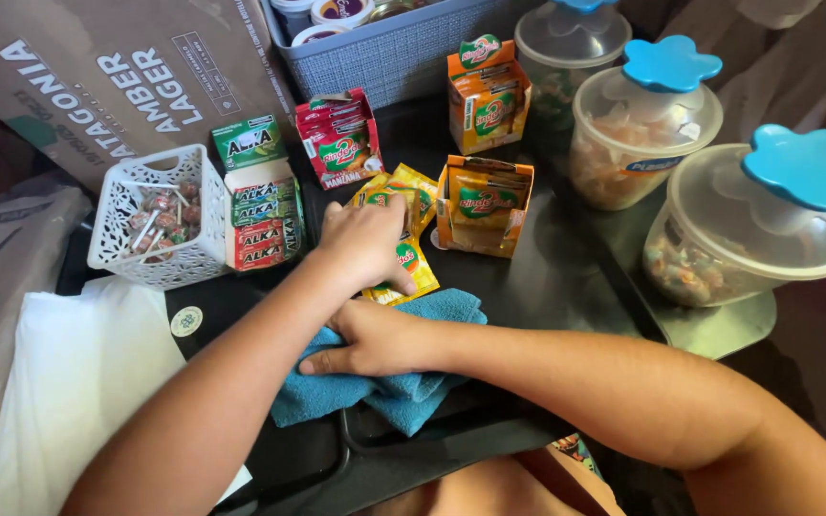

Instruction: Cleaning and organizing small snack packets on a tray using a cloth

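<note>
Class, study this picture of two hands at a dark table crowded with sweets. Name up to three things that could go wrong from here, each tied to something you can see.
1. The right hand presses a blue cloth beside the yellow sachets under the left hand; a wide wipe might sweep them off.
2. The open orange box stands close by; a nudge could tip it.
3. The white basket of lollipops sits near the table's edge and could be knocked off.
</note>
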